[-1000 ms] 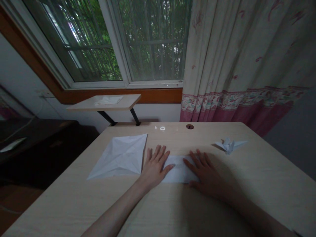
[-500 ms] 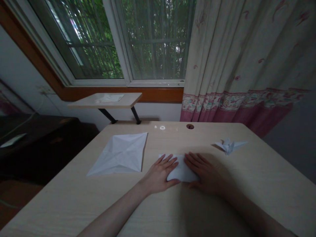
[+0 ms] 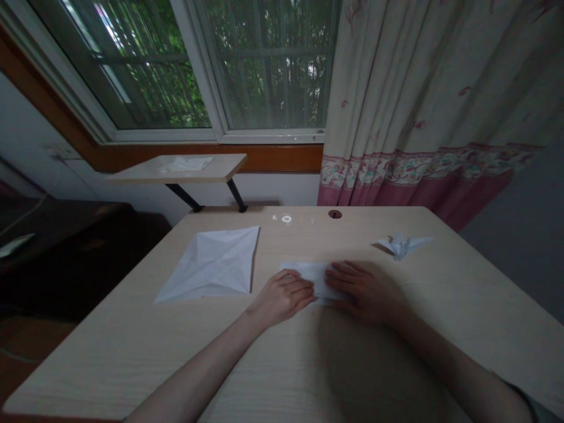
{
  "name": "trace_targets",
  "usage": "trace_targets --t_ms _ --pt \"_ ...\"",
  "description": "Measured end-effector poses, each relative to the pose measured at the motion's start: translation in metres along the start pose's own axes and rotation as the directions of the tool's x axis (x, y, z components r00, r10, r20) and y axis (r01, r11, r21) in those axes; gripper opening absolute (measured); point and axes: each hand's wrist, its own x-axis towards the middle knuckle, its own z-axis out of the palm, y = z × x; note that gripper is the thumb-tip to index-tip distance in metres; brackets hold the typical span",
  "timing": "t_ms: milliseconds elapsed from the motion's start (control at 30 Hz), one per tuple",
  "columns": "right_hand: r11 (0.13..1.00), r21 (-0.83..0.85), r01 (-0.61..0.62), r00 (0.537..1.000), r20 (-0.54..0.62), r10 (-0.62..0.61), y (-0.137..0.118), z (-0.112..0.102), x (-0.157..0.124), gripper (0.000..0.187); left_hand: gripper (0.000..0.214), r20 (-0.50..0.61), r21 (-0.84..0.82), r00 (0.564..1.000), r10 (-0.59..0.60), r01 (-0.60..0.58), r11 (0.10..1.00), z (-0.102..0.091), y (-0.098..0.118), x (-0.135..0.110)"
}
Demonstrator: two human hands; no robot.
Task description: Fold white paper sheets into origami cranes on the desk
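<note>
A folded white sheet of paper [image 3: 318, 275] lies on the tabletop between my two hands. My left hand [image 3: 285, 296] closes over its left end, fingers bent together and the thumb low at the near edge. On the right end rests my right hand [image 3: 365, 294], its fingers over the top and its thumb tucked in by the near edge. That near edge looks slightly raised, with a narrow strip showing below it. Both palms hide the ends of the paper.
A larger creased white sheet [image 3: 222, 261] lies to the left. At the right sits a folded paper crane [image 3: 400, 245]. A small raised shelf [image 3: 229, 166] with white paper [image 3: 191, 164] stands at the back left, near a round cable hole [image 3: 335, 214].
My left fingers, spread flat before, have drawn together and bent around the paper's end. Both thumbs have moved in to the near edge, and less of the paper's near side shows. The view has tilted slightly.
</note>
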Motion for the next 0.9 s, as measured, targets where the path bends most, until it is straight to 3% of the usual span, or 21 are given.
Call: trace_targets --t_ms 167,400,600,800,900 --pt "0.999 -0.049 0.018 0.993 -0.116 -0.023 -0.008 -0.008 0.000 0.036 0.023 0.002 0.030 1.000 0.020 -0.020 0.999 -0.007 0.003 0.001" --pt "0.996 -0.086 0.018 0.945 -0.324 -0.045 -0.002 -0.004 -0.004 0.045 0.027 -0.094 0.096 0.995 0.038 -0.029 0.995 -0.012 0.003 0.000" --pt "0.992 -0.111 0.059 0.862 -0.495 -0.107 -0.003 -0.005 -0.008 0.052 0.028 -0.251 0.107 0.965 0.073 -0.048 0.993 -0.020 0.006 0.002" --pt "0.987 -0.130 0.099 0.771 -0.617 -0.159 0.000 0.002 -0.012 0.061 0.027 -0.314 0.145 0.943 0.112 -0.069 0.987 -0.023 0.006 -0.001" --pt "0.983 -0.162 0.082 0.752 -0.637 -0.167 0.003 0.004 -0.014 0.065 0.026 -0.349 0.179 0.930 0.113 -0.052 0.982 -0.025 0.006 -0.001"
